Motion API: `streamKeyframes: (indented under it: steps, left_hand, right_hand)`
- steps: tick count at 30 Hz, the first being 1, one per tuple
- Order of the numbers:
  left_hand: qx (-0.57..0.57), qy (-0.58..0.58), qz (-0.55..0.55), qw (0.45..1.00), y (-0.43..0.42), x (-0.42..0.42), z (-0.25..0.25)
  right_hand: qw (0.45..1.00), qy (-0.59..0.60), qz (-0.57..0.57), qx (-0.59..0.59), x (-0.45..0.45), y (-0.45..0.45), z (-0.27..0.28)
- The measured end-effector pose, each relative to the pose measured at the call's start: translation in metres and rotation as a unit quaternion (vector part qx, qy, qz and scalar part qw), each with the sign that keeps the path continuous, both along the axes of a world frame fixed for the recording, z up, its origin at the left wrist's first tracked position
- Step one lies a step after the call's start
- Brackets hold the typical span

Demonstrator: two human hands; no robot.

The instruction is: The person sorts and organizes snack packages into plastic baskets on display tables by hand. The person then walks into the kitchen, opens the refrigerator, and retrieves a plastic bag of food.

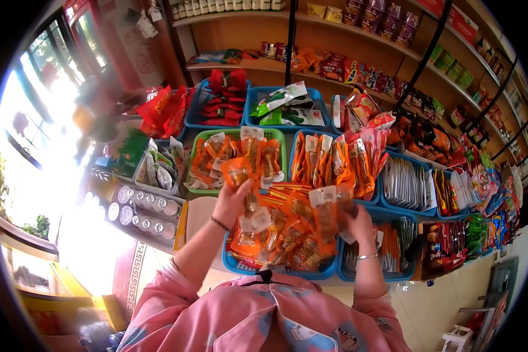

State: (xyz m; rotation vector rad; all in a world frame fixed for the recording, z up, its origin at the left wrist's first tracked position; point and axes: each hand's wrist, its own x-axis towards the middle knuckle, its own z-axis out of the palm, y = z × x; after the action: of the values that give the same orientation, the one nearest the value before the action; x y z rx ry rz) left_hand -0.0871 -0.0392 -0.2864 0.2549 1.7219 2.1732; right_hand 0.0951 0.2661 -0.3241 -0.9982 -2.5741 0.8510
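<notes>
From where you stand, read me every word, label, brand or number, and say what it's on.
No text is legible.
Orange packets: labels too small and blurred.
Green-and-white packets: lettering too small.
Red packets: too small.
Purple packs on the shelf: too small.
Pink garment: print too blurred.

Packets [308, 252] lie in baskets [311, 274], bottles [158, 203] left, shelves [232, 64] behind.

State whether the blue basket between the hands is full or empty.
Full: orange packets heap across the blue basket, hiding its floor.
</notes>
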Motion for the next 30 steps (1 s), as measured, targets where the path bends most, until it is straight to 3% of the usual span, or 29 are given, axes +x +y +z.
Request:
streamKeyframes:
  steps: [2, 4, 7, 9, 10, 12, 14, 16, 18, 22, 26, 27, 28, 30]
  left_hand:
    - [-0.059, 0.005, -0.027, 0.998, -0.002, -0.046, -0.017]
    - [-0.122, 0.005, -0.056, 0.991, 0.006, -0.073, -0.009]
    - [-0.205, -0.029, -0.065, 0.976, 0.044, -0.098, 0.001]
    - [-0.352, 0.169, -0.004, 0.921, 0.069, -0.124, -0.033]
    - [-0.348, 0.168, -0.002, 0.922, 0.076, -0.124, -0.035]
    - [-0.604, 0.225, 0.002, 0.764, 0.083, -0.116, -0.045]
    - [-0.622, 0.213, 0.002, 0.754, 0.083, -0.11, -0.044]
    - [-0.638, 0.227, 0.007, 0.736, 0.08, -0.107, -0.045]
    - [-0.628, 0.197, -0.021, 0.753, 0.073, -0.109, -0.037]
    - [-0.522, 0.261, 0.017, 0.812, 0.051, -0.097, -0.038]
    - [-0.289, 0.456, 0.133, 0.831, 0.028, -0.033, -0.016]
    - [-0.23, 0.446, 0.079, 0.861, 0.025, -0.013, -0.011]
    - [-0.18, 0.355, 0.015, 0.917, 0.025, 0.014, -0.002]
    - [-0.089, 0.267, -0.124, 0.952, 0.027, 0.053, 0.012]
  right_hand:
    - [0.997, 0.008, 0.03, -0.066, 0.002, 0.008, -0.014]
    - [0.995, -0.03, 0.006, -0.094, 0.001, -0.002, 0.007]
    - [0.999, -0.03, 0.018, 0.009, 0.001, -0.006, 0.005]
    - [0.999, -0.013, 0.0, -0.043, -0.001, -0.008, 0.012]
    - [0.999, -0.013, 0.001, -0.038, -0.002, -0.004, 0.009]
    - [0.997, -0.066, 0.022, -0.018, -0.001, 0.006, -0.002]
    - [0.997, -0.07, 0.018, -0.034, -0.001, 0.004, 0.004]
    - [0.995, -0.063, 0.042, 0.057, 0.003, 0.003, 0.0]
    - [0.996, -0.037, 0.037, 0.066, 0.006, 0.0, -0.003]
    - [0.999, 0.005, -0.028, 0.044, 0.006, -0.007, 0.028]
    - [0.989, 0.129, -0.049, 0.045, 0.006, -0.022, 0.053]
    - [0.983, 0.18, -0.038, 0.023, 0.004, -0.03, 0.058]
    - [0.983, 0.179, -0.033, 0.021, 0.002, -0.043, 0.066]
    - [0.97, 0.181, 0.078, -0.144, -0.006, -0.078, 0.083]
